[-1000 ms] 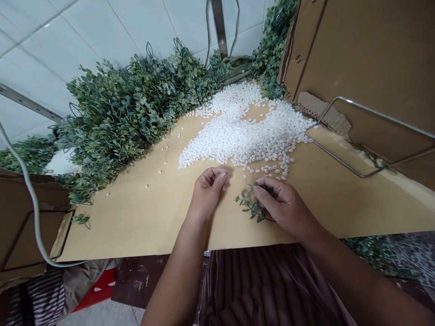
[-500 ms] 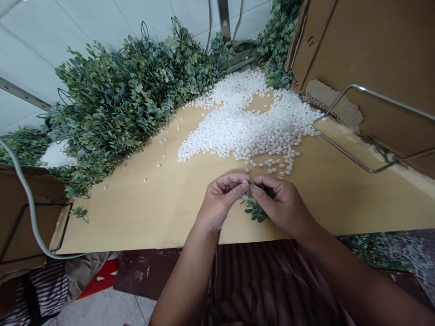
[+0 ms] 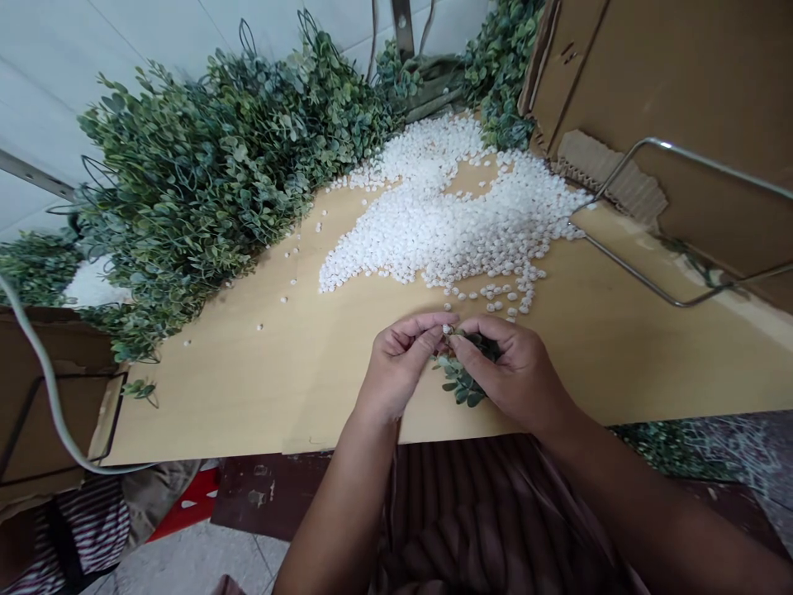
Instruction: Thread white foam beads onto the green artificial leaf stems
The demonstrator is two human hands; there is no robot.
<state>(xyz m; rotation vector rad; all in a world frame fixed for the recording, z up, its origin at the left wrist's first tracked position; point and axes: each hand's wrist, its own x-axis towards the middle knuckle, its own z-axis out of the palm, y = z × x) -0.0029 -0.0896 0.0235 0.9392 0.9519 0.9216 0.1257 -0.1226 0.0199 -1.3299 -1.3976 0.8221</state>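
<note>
My left hand pinches a small white piece between thumb and forefinger. Touching or almost touching it, my right hand is closed on a green leafy sprig, whose leaves hang below the fingers. Both hands are over the front part of the wooden table. Beyond them spreads a heap of small white pieces, with several loose ones at its near edge. A big pile of green sprigs lies at the back left.
Brown cardboard and a bent metal rod frame stand at the right. A pale cable and another cardboard box are at the left. One small sprig lies near the left edge. Part of a person shows at lower left.
The white piece at my left fingertips shows more clearly, and the fingertips have shifted slightly. The whole view has moved a little; both hands keep their hold.
</note>
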